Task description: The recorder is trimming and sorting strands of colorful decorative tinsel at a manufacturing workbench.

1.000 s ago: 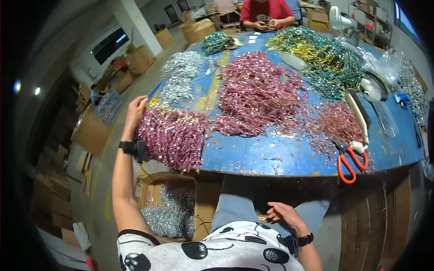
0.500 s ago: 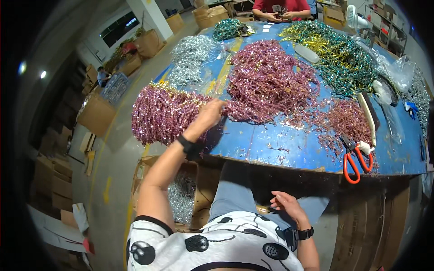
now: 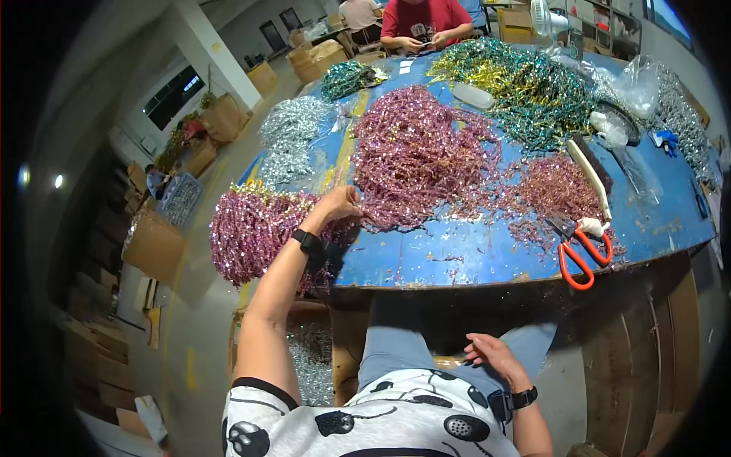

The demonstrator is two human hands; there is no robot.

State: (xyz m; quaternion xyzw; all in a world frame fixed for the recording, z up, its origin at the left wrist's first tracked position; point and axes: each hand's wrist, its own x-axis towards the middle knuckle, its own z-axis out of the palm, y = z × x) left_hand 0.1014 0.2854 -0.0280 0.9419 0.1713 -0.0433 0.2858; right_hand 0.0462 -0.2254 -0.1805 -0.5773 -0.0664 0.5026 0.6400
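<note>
My left hand (image 3: 339, 204) reaches over the near left part of the blue table, its fingers pinched at the edge of a big heap of pink tinsel (image 3: 422, 148). A few strands seem to run from the heap into the fingertips, which are partly hidden. Beside that wrist, a sheaf of pink tinsel strands (image 3: 247, 236) hangs over the table's left edge. My right hand (image 3: 493, 356) is above my lap, under the table's front edge, with its fingers loosely stretched and nothing in them.
Red-handled scissors (image 3: 582, 255) overhang the front edge by a brush (image 3: 590, 171) and pink scraps (image 3: 560, 190). Silver tinsel (image 3: 293, 137) and green-gold tinsel (image 3: 533, 95) lie farther back. A person in red (image 3: 426, 23) sits across the table. Below stands a carton (image 3: 346, 346) with silver tinsel.
The view has tilted and shifted, so the table's things appear farther left. My left hand stays pinched at the pink heap's edge; my right hand has hardly moved.
</note>
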